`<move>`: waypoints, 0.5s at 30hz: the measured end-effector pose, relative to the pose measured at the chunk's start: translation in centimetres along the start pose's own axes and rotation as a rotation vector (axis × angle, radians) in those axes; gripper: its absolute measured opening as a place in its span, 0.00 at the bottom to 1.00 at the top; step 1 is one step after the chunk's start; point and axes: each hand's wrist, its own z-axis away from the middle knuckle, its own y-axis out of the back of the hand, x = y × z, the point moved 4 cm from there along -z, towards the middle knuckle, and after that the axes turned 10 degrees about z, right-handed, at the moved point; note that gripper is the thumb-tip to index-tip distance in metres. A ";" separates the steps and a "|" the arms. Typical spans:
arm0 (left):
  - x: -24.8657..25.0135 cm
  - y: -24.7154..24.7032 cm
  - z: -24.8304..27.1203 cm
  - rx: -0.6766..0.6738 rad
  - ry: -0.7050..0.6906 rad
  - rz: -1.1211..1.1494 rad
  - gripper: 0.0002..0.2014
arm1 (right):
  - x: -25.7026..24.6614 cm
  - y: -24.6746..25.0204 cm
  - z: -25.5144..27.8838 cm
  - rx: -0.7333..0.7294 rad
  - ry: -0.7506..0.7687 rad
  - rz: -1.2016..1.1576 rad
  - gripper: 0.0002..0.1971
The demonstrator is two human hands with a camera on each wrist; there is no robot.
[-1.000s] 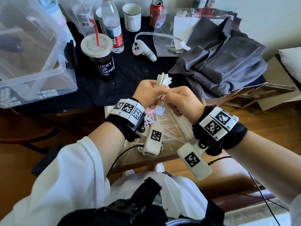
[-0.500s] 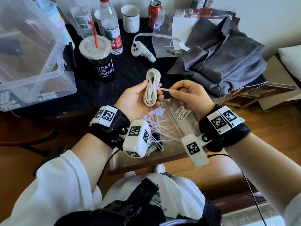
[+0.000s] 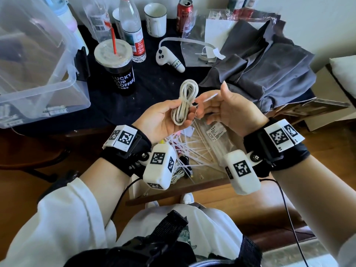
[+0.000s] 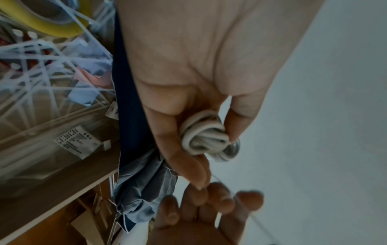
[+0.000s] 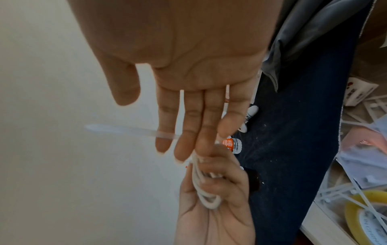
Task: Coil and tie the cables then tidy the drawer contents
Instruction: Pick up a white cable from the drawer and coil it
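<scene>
A coiled white cable (image 3: pixel 185 102) stands upright in my left hand (image 3: pixel 163 120), gripped between thumb and fingers, its end loops bunched (image 4: pixel 204 136). A translucent zip tie circles its middle, and the tie's tail (image 3: pixel 210 97) sticks out to the right. My right hand (image 3: pixel 221 110) is beside the coil with straight fingers (image 5: pixel 188 126). The tail (image 5: pixel 125 131) crosses its index finger. Below both hands an open wooden drawer (image 3: pixel 173 192) holds several loose zip ties (image 3: pixel 192 149), a plastic bag, small cables (image 3: pixel 179 175) and a yellow tape roll (image 5: pixel 366 213).
On the dark tabletop behind the hands stand a coffee cup (image 3: pixel 117 70), a water bottle (image 3: pixel 133 35), a mug (image 3: pixel 155 20), a can (image 3: pixel 184 14) and a white controller (image 3: pixel 169 60). A clear plastic bin (image 3: pixel 38 74) fills the left; grey cloth (image 3: pixel 260 70) lies at right.
The hands were clasped over the coil, then the right hand pinched and pulled the tie tail rightward. Now it has let go and opened; the left hand lies palm up with the coil.
</scene>
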 end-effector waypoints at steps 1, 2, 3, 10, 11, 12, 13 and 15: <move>0.0 -0.1 -0.1 0.008 -0.008 -0.015 0.15 | 0.0 -0.2 0.0 0.015 0.031 0.006 0.24; 0.1 -0.1 -0.2 0.020 -0.018 -0.030 0.15 | 0.0 -0.2 0.0 0.051 0.058 0.019 0.20; 0.2 -0.1 -0.3 0.032 -0.028 -0.049 0.14 | 0.1 -0.3 0.1 0.099 0.073 0.030 0.16; 0.3 -0.5 -0.6 0.049 -0.085 -0.240 0.11 | -0.5 -0.1 -0.7 0.283 0.045 0.162 0.16; 0.3 -0.5 -0.6 0.054 -0.090 -0.265 0.11 | -0.6 0.0 -0.7 0.309 0.032 0.177 0.16; 0.3 -0.5 -0.6 0.062 -0.097 -0.288 0.11 | -0.6 0.1 -0.7 0.333 0.020 0.195 0.15; 0.3 -0.4 -0.7 0.071 -0.104 -0.311 0.11 | -0.6 0.2 -0.8 0.353 0.011 0.215 0.15; 0.3 -0.3 -0.7 0.084 -0.121 -0.352 0.11 | -0.4 0.3 -0.8 0.391 -0.008 0.255 0.15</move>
